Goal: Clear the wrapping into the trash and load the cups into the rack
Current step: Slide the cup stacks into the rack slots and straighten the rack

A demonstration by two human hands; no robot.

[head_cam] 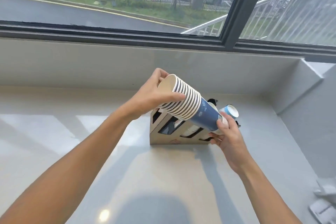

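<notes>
Gripping the tilted cup stack (192,107), both hands, over the rack (163,137)

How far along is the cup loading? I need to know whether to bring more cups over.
Partly done: the rack on the counter already shows cups in its slots, one light blue cup poking out on the right. In hand: a nested stack of cups, unwrapped, tilted over the rack, left hand at the rim end, right hand at the base. Left: sliding this stack in. No wrapping or trash is visible.
</notes>
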